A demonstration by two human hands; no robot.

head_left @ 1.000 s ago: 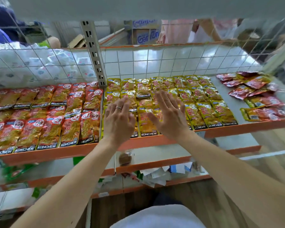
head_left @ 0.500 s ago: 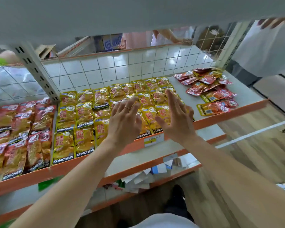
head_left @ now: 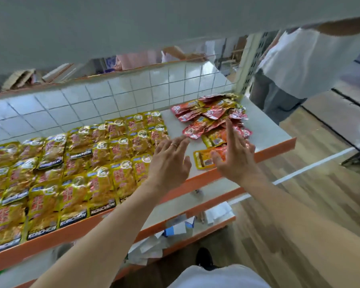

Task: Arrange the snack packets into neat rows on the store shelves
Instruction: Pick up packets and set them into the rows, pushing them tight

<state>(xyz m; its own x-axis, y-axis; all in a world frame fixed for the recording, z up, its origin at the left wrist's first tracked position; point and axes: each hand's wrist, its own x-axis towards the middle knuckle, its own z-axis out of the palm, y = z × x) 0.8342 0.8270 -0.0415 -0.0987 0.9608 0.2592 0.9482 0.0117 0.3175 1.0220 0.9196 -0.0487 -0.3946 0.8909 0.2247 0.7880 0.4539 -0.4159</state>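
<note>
Left hand [head_left: 170, 161] and right hand [head_left: 235, 156] empty, fingers spread, by red packets [head_left: 210, 113] heaped at right end of shelf [head_left: 266, 125]; contact unclear, blurry. Should flatten heap first, then align packets with yellow rows [head_left: 81, 163].

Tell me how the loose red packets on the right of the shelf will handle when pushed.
The red packets look glossy, so they will likely slide over one another. Their crinkled, flat foil suggests light, floppy pouches that bend.
</note>
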